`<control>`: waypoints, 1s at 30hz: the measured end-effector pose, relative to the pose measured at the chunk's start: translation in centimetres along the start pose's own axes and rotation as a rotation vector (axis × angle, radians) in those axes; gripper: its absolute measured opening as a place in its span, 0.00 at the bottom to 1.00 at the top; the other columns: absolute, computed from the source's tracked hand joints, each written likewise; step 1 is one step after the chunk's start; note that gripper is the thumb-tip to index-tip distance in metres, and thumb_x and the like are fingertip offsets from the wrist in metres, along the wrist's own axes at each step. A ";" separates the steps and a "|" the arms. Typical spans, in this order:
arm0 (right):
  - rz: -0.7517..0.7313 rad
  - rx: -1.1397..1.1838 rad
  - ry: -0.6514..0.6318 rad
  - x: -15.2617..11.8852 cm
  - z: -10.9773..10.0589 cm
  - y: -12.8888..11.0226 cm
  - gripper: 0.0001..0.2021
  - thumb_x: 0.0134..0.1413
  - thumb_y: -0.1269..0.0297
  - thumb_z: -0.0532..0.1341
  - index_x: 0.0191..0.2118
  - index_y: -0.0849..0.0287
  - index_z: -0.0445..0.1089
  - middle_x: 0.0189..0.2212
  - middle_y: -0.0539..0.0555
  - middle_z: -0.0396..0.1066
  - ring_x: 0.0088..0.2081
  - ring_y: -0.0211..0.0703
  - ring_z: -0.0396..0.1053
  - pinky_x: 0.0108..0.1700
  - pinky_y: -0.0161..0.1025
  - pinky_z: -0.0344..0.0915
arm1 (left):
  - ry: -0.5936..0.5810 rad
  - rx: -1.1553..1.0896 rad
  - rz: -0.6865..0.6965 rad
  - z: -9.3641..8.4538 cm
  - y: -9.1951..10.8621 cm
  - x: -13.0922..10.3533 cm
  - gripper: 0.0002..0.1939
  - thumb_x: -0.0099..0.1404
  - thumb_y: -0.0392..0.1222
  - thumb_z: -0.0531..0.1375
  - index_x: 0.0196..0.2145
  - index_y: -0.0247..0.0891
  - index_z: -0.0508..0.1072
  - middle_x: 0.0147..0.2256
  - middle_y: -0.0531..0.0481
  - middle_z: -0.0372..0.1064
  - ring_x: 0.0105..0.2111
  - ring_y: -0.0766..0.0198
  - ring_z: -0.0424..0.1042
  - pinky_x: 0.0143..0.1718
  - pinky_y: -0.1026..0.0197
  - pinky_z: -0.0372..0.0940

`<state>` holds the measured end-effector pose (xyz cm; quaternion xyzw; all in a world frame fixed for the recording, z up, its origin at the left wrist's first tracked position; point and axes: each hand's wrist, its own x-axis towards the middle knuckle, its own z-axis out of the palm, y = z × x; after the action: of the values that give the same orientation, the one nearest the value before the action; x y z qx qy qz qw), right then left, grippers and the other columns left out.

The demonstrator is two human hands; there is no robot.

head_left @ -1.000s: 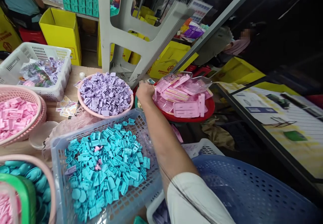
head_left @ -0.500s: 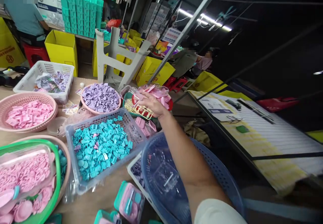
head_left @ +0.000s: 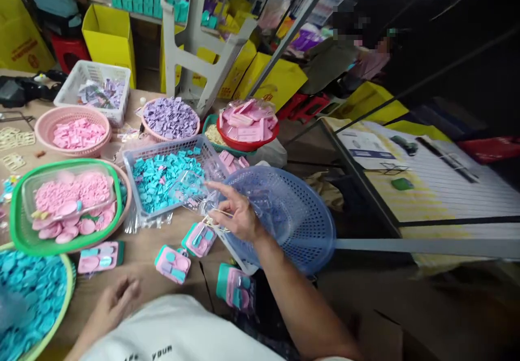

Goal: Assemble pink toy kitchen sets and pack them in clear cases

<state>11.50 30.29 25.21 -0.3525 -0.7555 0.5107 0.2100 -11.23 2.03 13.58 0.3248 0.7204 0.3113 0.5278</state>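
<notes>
My right hand is over the near rim of the blue round basket, index finger stretched out. Its thumb and other fingers are closed on a thin cream plastic frame. A clear plastic tray shows just beyond the fingertips, over the turquoise parts; whether the hand holds it too is unclear. My left hand rests low near the table's front edge, fingers curled; what they hold, if anything, is hidden. Small pink-and-turquoise toy sets lie between the hands.
To the left are a green-rimmed basket of pink pieces and a tub of turquoise discs. Baskets of purple pieces and a red bowl of pink parts stand behind. An upturned grey stool stands beyond the table.
My right hand has drawn back toward me from the red bowl, carrying the cream frame. The view has tilted down, and my left hand now shows.
</notes>
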 end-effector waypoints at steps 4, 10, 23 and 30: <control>-0.301 -0.220 0.042 -3.0 4.4 1.5 0.31 0.58 0.69 0.64 0.66 0.48 0.61 0.56 0.56 0.74 0.36 0.39 0.78 0.32 0.35 0.75 | -0.099 -0.611 0.038 0.9 10.3 0.7 0.34 0.58 0.67 0.66 0.51 0.37 0.78 0.48 0.38 0.78 0.47 0.50 0.77 0.47 0.55 0.71; -0.534 -0.475 0.067 -5.0 7.6 3.2 0.33 0.62 0.74 0.60 0.70 0.49 0.55 0.64 0.57 0.67 0.59 0.46 0.72 0.56 0.42 0.73 | -0.050 -0.961 -0.010 3.7 15.1 3.0 0.27 0.46 0.55 0.77 0.38 0.34 0.81 0.39 0.43 0.80 0.36 0.61 0.77 0.40 0.60 0.71; -0.123 0.056 0.071 -2.9 9.9 6.4 0.42 0.55 0.54 0.69 0.71 0.55 0.51 0.68 0.65 0.55 0.66 0.56 0.60 0.66 0.53 0.62 | 0.198 -0.714 0.062 4.0 12.6 6.1 0.28 0.39 0.57 0.78 0.31 0.35 0.77 0.29 0.51 0.76 0.28 0.67 0.72 0.31 0.66 0.67; -0.016 0.003 0.194 -6.5 4.6 5.2 0.39 0.51 0.54 0.70 0.67 0.49 0.57 0.63 0.60 0.63 0.60 0.54 0.68 0.61 0.52 0.69 | -0.391 -0.510 0.145 7.3 15.5 6.3 0.28 0.56 0.64 0.69 0.40 0.35 0.79 0.35 0.45 0.78 0.35 0.59 0.74 0.40 0.59 0.68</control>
<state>14.39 23.80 18.89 -0.3939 -0.7337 0.4735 0.2869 -3.45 17.04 20.55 0.2860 0.4792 0.4501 0.6971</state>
